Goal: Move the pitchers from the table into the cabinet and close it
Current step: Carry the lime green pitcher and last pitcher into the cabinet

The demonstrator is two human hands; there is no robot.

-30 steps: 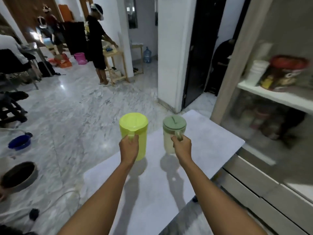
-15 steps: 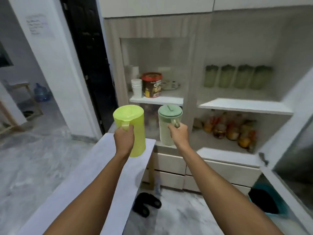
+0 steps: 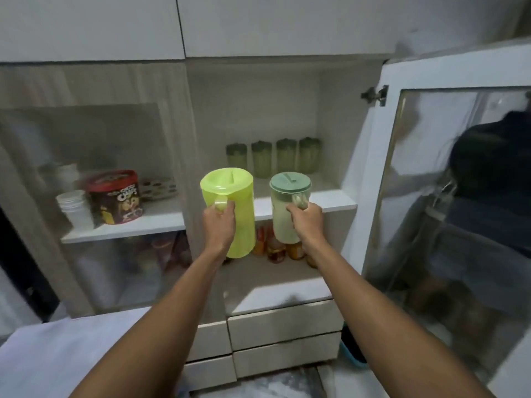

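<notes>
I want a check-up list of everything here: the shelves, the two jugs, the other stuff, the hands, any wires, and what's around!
Surface: upper shelf bare at front; table corner below left.
Job's things: yellow-green pitcher and pale pitcher with green lid, both held in air.
Clutter: four green jars, red tin, white cups, bottles lower down.
Hands: left hand and right hand grip handles.
Cables: nothing seen.
Surroundings: glass door open right; drawers below.

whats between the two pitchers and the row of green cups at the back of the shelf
In the head view, only bare white shelf lies between the yellow pitcher, the green-lidded pitcher and the green cups.
</notes>
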